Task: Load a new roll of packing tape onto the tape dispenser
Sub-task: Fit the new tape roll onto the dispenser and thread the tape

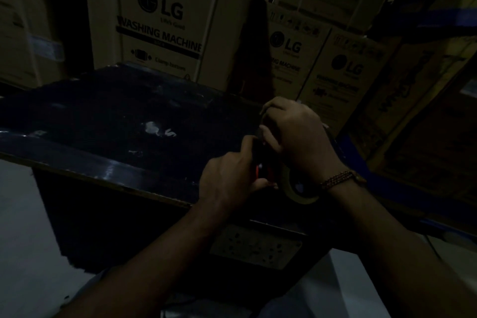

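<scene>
In dim light both my hands work close together over the right end of a dark table [108, 121]. My left hand [229, 181] grips the tape dispenser [260, 166], a dark tool with a red part showing between my fingers. My right hand [296, 137], with a beaded bracelet at the wrist, is closed over the top of the dispenser. A roll of tan packing tape [299, 190] sits under my right wrist, right against the dispenser. Whether the roll is on the spindle is hidden by my hands.
Large cardboard washing machine boxes [160, 20] are stacked behind the table, with more [335, 77] to the right. Blue shelving [353, 152] runs along the right side. A pale speckled panel [255, 246] is set in the table's front below my hands.
</scene>
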Available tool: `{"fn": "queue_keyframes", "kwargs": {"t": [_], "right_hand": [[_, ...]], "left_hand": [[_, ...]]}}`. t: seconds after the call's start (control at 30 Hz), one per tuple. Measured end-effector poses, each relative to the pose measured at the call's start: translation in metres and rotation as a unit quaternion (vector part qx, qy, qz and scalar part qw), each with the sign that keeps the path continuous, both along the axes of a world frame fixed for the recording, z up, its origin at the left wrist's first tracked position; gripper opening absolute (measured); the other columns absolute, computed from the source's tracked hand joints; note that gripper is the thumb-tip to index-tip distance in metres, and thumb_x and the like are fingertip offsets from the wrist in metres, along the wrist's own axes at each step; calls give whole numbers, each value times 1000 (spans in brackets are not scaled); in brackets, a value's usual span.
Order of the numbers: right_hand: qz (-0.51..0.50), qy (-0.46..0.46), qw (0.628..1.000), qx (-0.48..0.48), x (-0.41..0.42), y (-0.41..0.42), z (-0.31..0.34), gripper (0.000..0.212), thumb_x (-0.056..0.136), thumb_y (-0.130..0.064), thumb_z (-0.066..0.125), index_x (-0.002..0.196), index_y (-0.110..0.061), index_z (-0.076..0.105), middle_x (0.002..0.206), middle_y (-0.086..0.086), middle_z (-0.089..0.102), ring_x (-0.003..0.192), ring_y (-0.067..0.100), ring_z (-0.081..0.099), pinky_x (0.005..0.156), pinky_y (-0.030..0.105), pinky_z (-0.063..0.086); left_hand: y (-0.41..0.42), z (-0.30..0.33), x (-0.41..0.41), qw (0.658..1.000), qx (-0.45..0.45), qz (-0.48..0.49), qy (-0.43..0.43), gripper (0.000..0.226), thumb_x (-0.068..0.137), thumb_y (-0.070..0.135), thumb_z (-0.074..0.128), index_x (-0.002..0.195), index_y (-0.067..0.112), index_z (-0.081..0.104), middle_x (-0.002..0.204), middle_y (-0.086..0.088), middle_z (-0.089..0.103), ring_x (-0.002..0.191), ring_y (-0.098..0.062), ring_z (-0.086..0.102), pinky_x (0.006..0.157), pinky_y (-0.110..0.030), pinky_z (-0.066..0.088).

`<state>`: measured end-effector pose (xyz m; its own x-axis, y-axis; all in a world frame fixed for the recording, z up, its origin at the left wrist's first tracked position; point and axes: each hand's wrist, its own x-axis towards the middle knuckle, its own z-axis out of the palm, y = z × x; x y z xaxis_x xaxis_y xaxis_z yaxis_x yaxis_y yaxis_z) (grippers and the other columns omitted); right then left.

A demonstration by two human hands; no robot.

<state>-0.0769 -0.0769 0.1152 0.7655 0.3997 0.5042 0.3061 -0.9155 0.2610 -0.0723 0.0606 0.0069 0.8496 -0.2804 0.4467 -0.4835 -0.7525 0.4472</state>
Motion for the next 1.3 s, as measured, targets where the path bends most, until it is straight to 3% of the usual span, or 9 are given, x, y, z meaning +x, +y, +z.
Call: {"fn": "queue_keyframes", "kwargs": {"t": [0.1, 0.3, 0.43, 0.57, 0.67, 0.77, 0.93, 1.07, 1.3], "right_hand": [[-28, 16, 997, 75, 11, 4, 2, 16, 97, -28, 68, 103, -13, 71, 108, 3, 65, 92, 20, 64, 74, 30, 48], [-75, 20, 979, 190, 24, 1, 6, 10, 95, -26, 68, 89, -18, 68, 98, -2, 61, 83, 14, 58, 62, 26, 38], [-82, 28, 968, 236, 30, 5, 4, 9, 98, -25, 67, 91, -19, 66, 99, -3, 61, 80, 8, 56, 60, 18, 36], [-43, 12, 927, 374, 41, 9, 17, 10, 100, -23, 66, 91, -19, 63, 86, -10, 61, 75, 2, 56, 59, 15, 38], [-55, -27, 921, 386, 51, 10, 24, 11, 98, -21, 66, 88, -18, 63, 83, -10, 60, 71, 0, 54, 56, 12, 36], [-65, -42, 900, 429, 58, 4, 23, 11, 97, -20, 65, 86, -17, 64, 83, -4, 66, 74, 9, 62, 57, 17, 43], [-58, -48, 923, 376, 61, 4, 21, 10, 97, -18, 65, 88, -14, 64, 97, 5, 68, 82, 14, 59, 59, 15, 37], [-57, -92, 954, 280, 57, 1, 23, 9, 99, -17, 61, 91, -13, 58, 100, 3, 53, 85, 13, 50, 62, 13, 33], [-79, -104, 941, 312, 56, 5, 19, 15, 99, -15, 60, 87, -16, 53, 101, 3, 51, 84, 14, 49, 60, 13, 29]], "left_hand": [[1, 0, -1, 1000, -7, -1, -5, 85, 85, 59, 79, 148, 29, 28, 110, -1, 76, 90, -20, 76, 68, -33, 55], [1, -2, 4, 1000, 2, 18, -4, 89, 83, 63, 79, 147, 28, 28, 106, -3, 76, 86, -22, 76, 69, -38, 60], [1, 1, 3, 999, 22, 35, -12, 87, 86, 61, 78, 148, 26, 29, 104, -4, 76, 86, -25, 75, 63, -34, 46], [0, 3, 2, 999, 35, 19, -8, 88, 86, 62, 76, 150, 25, 29, 104, -4, 76, 86, -25, 75, 63, -32, 42], [1, 3, 3, 1000, 11, 17, -5, 88, 85, 62, 77, 150, 28, 27, 106, -3, 76, 89, -25, 76, 64, -32, 40], [3, 2, 6, 1000, -5, 26, -5, 89, 85, 63, 77, 150, 29, 26, 107, -2, 76, 89, -23, 75, 65, -31, 42], [0, 2, 7, 1000, 12, 17, 5, 89, 84, 65, 76, 149, 28, 27, 107, -2, 76, 89, -25, 75, 65, -33, 44], [1, 3, 8, 1000, 7, 24, 2, 93, 85, 65, 75, 154, 31, 22, 108, -2, 77, 90, -24, 76, 67, -32, 45], [0, 3, 6, 999, 37, 14, -10, 100, 89, 65, 72, 162, 31, 13, 108, -1, 77, 90, -22, 75, 66, -31, 39]]}}
